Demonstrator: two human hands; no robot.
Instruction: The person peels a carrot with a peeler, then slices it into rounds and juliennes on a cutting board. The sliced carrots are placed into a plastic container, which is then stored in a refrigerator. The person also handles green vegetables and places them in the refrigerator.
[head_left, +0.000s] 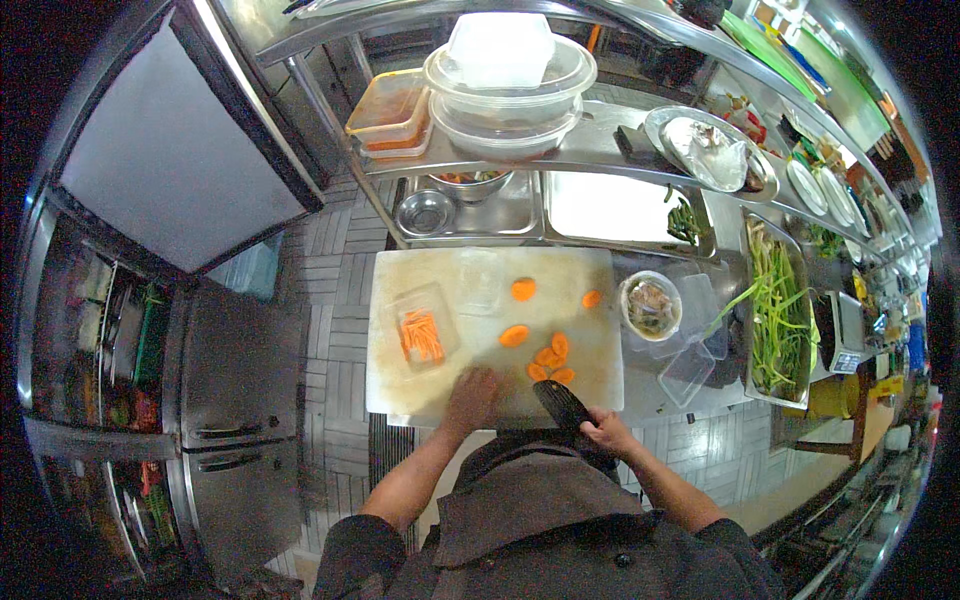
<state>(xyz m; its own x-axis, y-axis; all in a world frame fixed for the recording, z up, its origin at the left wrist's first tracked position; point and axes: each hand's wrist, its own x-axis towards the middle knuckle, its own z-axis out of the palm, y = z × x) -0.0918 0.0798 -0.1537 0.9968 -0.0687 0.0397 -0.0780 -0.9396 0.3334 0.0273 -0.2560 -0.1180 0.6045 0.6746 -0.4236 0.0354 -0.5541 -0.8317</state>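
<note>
On a worn cutting board (450, 270) lie several oval carrot slices (559, 344), some bunched near its front right and others spread behind. My right hand (606, 430) grips the handle of a dark, wide-bladed knife (564, 405), its tip close to the bunched slices. My left hand (475, 391) rests low over the board's front middle, its fingers blurred in shadow, so whether it holds anything is unclear. A clear plastic container (448, 309) with thin carrot strips (421, 337) stands at the board's left. Behind the hands lies a faint clear lid (478, 281).
Right of the board are a tub of food (651, 306), clear lids (686, 375) and a metal tray (796, 397) of spring onions. Steel trays (540, 202) stand behind, beneath a metal shelf (600, 139) with stacked containers. A refrigerator (240, 360) stands left.
</note>
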